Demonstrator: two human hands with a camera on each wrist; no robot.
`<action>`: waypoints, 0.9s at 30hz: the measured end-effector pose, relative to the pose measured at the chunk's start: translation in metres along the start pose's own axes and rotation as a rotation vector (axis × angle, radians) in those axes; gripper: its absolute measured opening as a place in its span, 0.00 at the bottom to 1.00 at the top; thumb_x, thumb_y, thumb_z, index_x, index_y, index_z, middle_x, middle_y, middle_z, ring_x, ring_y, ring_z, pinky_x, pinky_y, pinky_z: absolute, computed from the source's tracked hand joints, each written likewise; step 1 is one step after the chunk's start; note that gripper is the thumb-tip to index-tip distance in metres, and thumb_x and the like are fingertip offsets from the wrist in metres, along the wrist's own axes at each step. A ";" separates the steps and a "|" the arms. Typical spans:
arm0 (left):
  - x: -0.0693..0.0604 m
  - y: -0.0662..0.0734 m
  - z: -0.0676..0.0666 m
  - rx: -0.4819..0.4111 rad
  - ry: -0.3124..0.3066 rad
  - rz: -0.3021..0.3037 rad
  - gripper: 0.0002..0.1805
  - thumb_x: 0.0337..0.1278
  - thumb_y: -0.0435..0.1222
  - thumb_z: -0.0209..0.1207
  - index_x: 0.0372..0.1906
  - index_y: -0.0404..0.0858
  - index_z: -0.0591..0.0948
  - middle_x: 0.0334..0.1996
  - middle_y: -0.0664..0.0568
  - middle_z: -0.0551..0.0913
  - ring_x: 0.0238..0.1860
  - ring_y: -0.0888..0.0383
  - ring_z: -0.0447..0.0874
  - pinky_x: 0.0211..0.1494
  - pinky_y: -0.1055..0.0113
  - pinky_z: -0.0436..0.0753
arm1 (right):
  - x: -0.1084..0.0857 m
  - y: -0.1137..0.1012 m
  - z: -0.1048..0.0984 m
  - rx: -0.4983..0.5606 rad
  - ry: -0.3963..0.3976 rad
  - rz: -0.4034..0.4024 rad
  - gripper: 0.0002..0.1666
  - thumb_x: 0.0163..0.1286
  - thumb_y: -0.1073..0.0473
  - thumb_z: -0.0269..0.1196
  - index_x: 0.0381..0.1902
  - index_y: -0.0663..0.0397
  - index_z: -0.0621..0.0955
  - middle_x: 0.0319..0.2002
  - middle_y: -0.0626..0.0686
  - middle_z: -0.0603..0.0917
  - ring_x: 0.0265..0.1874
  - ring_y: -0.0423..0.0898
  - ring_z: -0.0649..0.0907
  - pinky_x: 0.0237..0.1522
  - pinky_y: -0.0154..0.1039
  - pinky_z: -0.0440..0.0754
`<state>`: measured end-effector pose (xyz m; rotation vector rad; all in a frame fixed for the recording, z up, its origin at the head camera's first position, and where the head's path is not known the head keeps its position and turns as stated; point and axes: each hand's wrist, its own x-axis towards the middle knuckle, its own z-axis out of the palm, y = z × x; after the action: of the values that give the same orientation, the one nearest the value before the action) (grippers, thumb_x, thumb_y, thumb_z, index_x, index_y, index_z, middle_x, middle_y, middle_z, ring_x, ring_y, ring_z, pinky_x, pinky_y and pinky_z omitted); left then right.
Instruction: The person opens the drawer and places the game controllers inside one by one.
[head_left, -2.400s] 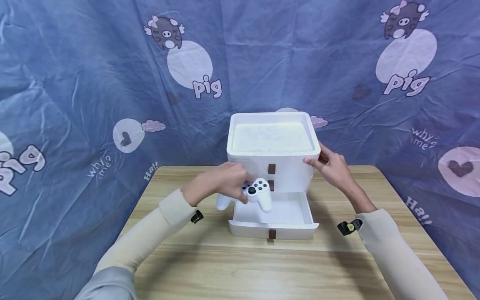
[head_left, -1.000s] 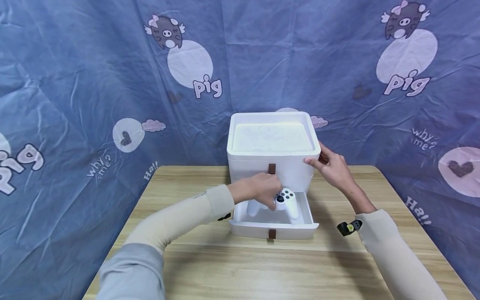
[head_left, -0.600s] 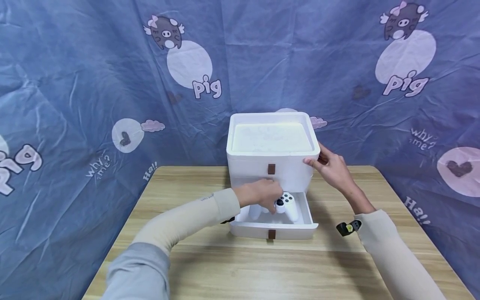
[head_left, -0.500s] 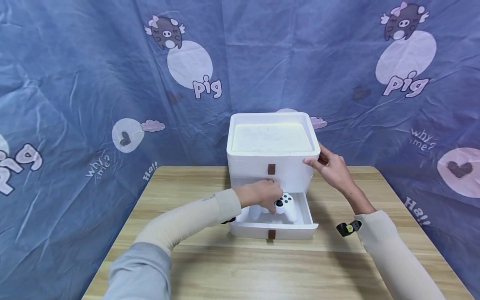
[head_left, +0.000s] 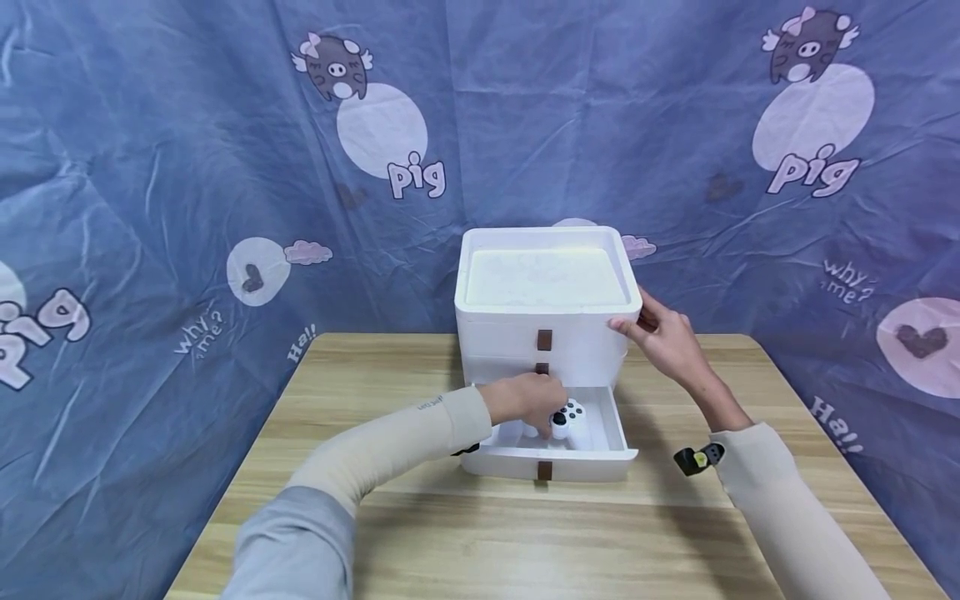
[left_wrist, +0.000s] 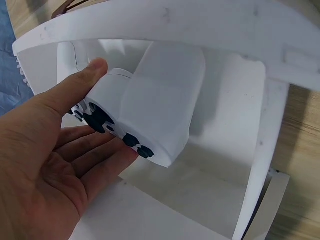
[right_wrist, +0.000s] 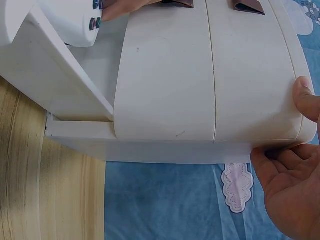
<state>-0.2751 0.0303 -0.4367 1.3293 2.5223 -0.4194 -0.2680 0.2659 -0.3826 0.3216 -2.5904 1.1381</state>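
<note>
A white game controller (head_left: 576, 417) with dark sticks and buttons is inside the pulled-out bottom drawer (head_left: 502, 463) of a white drawer cabinet (head_left: 498, 337). My left hand (head_left: 536, 400) pinches it by the middle, thumb on one side and fingers on the other, as the left wrist view shows. There the controller (left_wrist: 160, 95) stands tilted between the drawer walls; whether it touches the drawer floor I cannot tell. My right hand (head_left: 671, 340) grips the cabinet's upper right corner, thumb on the front face and fingers along the side.
Two upper drawers with brown pull tabs (head_left: 544, 340) are closed. The cabinet's top is a shallow rimmed tray (head_left: 547, 307). It stands on a wooden table (head_left: 495, 542), close to a blue patterned cloth (head_left: 517, 100) hanging behind and around.
My left hand has carried the controller rightward from over the drawer's left edge, then lowered it into the drawer. The right hand has kept its hold on the cabinet corner.
</note>
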 end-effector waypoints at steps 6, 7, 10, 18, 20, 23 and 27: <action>-0.001 0.000 0.003 0.021 0.005 -0.010 0.25 0.60 0.53 0.75 0.55 0.43 0.87 0.47 0.55 0.88 0.40 0.64 0.83 0.46 0.73 0.85 | -0.001 0.000 0.001 0.008 0.001 -0.014 0.46 0.77 0.44 0.68 0.84 0.51 0.63 0.65 0.70 0.83 0.62 0.66 0.85 0.46 0.22 0.80; -0.001 0.000 0.003 0.021 0.006 -0.014 0.25 0.60 0.53 0.76 0.54 0.43 0.87 0.47 0.56 0.88 0.40 0.64 0.83 0.46 0.74 0.85 | -0.001 0.000 0.001 0.006 0.002 -0.015 0.46 0.77 0.44 0.68 0.84 0.50 0.63 0.65 0.70 0.83 0.62 0.67 0.85 0.47 0.25 0.82; -0.001 -0.001 0.003 0.006 0.009 -0.016 0.24 0.60 0.52 0.76 0.54 0.43 0.87 0.47 0.55 0.88 0.40 0.64 0.83 0.45 0.73 0.84 | 0.000 0.000 0.001 0.000 0.008 -0.017 0.46 0.77 0.44 0.67 0.84 0.50 0.63 0.65 0.70 0.82 0.63 0.67 0.85 0.53 0.44 0.88; -0.004 0.002 0.001 -0.083 -0.028 -0.058 0.20 0.64 0.49 0.74 0.53 0.42 0.87 0.44 0.54 0.87 0.35 0.62 0.81 0.39 0.72 0.82 | 0.000 0.000 0.001 0.001 0.003 -0.011 0.46 0.78 0.44 0.67 0.84 0.51 0.62 0.67 0.71 0.81 0.64 0.68 0.84 0.58 0.65 0.84; -0.006 0.004 0.000 -0.111 -0.029 -0.069 0.18 0.66 0.48 0.72 0.52 0.42 0.87 0.42 0.55 0.87 0.34 0.62 0.81 0.37 0.72 0.81 | -0.001 -0.001 0.001 0.007 0.006 -0.012 0.46 0.77 0.45 0.67 0.84 0.50 0.62 0.67 0.71 0.81 0.64 0.67 0.84 0.58 0.65 0.84; -0.010 0.006 -0.002 -0.142 -0.019 -0.062 0.17 0.70 0.48 0.69 0.53 0.42 0.86 0.38 0.56 0.85 0.31 0.63 0.79 0.34 0.73 0.77 | -0.001 -0.002 0.001 0.009 0.007 -0.017 0.46 0.77 0.46 0.68 0.84 0.50 0.62 0.66 0.71 0.81 0.64 0.67 0.84 0.58 0.65 0.84; -0.018 0.008 -0.008 -0.205 0.022 -0.031 0.16 0.74 0.47 0.65 0.55 0.40 0.84 0.31 0.58 0.79 0.28 0.64 0.74 0.30 0.73 0.72 | -0.001 -0.002 0.000 0.004 0.004 -0.012 0.46 0.77 0.46 0.68 0.84 0.50 0.63 0.66 0.70 0.82 0.63 0.67 0.84 0.56 0.60 0.86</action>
<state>-0.2591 0.0238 -0.4236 1.2253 2.5268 -0.1483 -0.2665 0.2645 -0.3810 0.3355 -2.5799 1.1386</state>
